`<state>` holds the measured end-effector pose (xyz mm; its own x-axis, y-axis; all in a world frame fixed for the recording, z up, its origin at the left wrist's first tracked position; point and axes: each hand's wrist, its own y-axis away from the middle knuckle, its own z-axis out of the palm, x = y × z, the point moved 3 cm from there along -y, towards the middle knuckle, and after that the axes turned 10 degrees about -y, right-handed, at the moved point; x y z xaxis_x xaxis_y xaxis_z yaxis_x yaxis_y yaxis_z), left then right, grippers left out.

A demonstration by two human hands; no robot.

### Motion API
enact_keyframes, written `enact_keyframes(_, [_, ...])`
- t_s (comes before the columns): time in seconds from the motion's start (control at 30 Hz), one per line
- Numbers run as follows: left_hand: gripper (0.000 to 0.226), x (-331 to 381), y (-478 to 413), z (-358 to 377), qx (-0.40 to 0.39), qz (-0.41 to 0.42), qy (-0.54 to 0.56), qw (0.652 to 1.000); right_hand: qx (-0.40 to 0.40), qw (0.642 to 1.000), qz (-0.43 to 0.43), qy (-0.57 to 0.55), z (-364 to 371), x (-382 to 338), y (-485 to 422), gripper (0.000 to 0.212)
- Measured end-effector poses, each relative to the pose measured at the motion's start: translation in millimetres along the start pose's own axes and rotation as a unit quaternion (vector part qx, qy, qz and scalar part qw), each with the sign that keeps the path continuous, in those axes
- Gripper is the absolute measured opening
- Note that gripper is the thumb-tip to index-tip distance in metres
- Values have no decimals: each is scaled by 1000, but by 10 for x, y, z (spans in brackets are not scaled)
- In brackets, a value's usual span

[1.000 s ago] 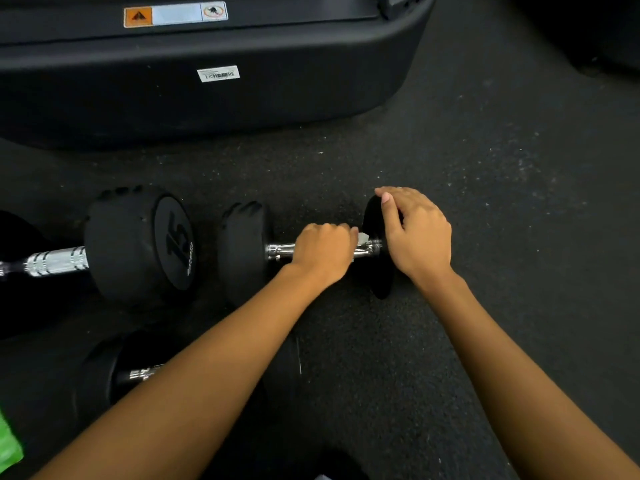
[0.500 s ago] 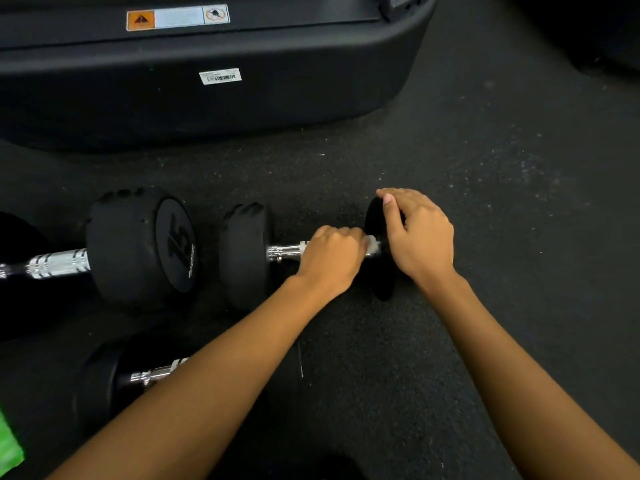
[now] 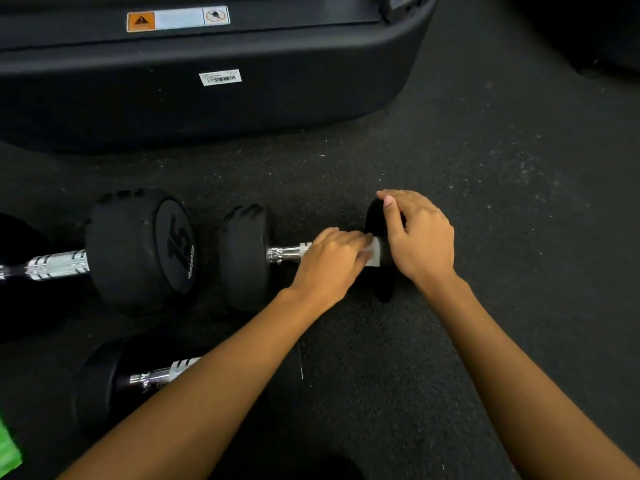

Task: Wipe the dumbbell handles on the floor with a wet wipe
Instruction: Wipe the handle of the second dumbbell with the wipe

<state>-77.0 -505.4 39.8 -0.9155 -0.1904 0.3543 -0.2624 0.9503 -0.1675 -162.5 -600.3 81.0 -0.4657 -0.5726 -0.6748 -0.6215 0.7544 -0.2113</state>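
A black dumbbell lies on the dark floor in the middle, its chrome handle (image 3: 287, 252) showing left of my hands. My left hand (image 3: 329, 263) grips the right part of that handle with a white wet wipe (image 3: 374, 254) wrapped under the fingers. My right hand (image 3: 417, 237) holds the dumbbell's right weight head (image 3: 375, 216), fingers curled over its top rim. The left head (image 3: 244, 258) stands free. A second dumbbell marked 15 (image 3: 138, 251) lies to the left, and a third (image 3: 104, 382) lies near me, partly under my left forearm.
A large black machine base (image 3: 207, 81) with warning stickers runs along the back. Something bright green (image 3: 8, 452) shows at the lower left edge. Speckled rubber floor (image 3: 502, 202) stretches to the right.
My left hand has slid right along the handle with the wipe, now up against the right head. More chrome shows on the left. My right hand stays on the head.
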Motion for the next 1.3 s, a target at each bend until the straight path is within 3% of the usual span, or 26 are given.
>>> enact_keyframes(0.13, [35,-44,111,-34,37,-10,-29,999,3,1000,-2,-4,7,6,9,33])
enact_keyframes(0.4, [30,102,73,-14,65,-2,-65,996,6,1000,-7,-3,1,7,-5,35])
enact_keyframes(0.5, [27,-10,158,-58,60,23,-73,995,6,1000,-5,-6,4,6,3,33])
enact_keyframes(0.67, [27,121,81,-7,54,-30,-36,997,7,1000,-4,-6,8,-5,12,34])
enact_keyframes(0.93, [27,10,170,-53,51,15,-47,998,9,1000,-2,-5,0,2,7,32])
enact_keyframes(1.3, [32,-11,130,-45,35,-26,3,999,7,1000,-4,1,16,15,0,34])
